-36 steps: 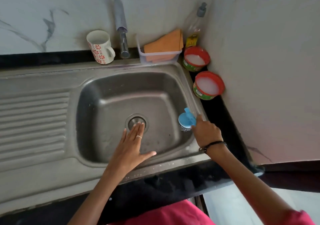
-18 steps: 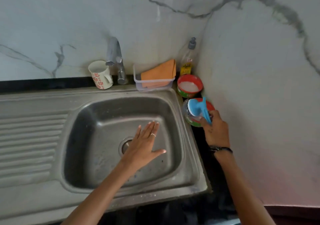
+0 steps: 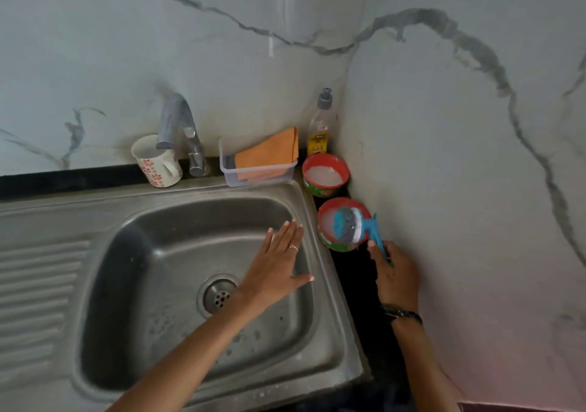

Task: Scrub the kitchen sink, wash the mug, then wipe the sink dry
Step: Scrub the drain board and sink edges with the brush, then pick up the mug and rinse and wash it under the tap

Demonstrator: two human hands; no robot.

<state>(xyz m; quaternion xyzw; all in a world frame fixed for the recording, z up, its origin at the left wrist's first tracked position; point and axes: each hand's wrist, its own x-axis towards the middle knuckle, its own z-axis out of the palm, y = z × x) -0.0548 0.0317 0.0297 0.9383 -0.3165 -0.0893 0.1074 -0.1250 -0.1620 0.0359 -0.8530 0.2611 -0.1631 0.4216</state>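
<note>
Now your right hand has carried the blue scrubber off the sink's right rim, where it sat a second ago, and tipped its grey pad down into the nearer of two red tubs of white cleaning paste. That suggests you are loading the scrubber before the first scrub, so the task is only beginning.

Going left to right: the ribbed draining board fills the left side. Behind it, on the black bench against the marble wall, stands the white mug with red flowers, upright, handle to the right, just beside the tap; it looks untouched. The steel sink lies below, its basin dull and spotted with water drops, the round drain near the middle. Your left hand hovers flat over the basin, fingers straight and spread, holding nothing, having drifted from the drain towards the right wall of the basin. Behind the basin, a clear tray holds a folded orange cloth, likely for drying later. Next stand a soap bottle and the farther red tub. Your right hand grips the scrubber's blue handle, fingers curled round it, close to the side wall.
</note>
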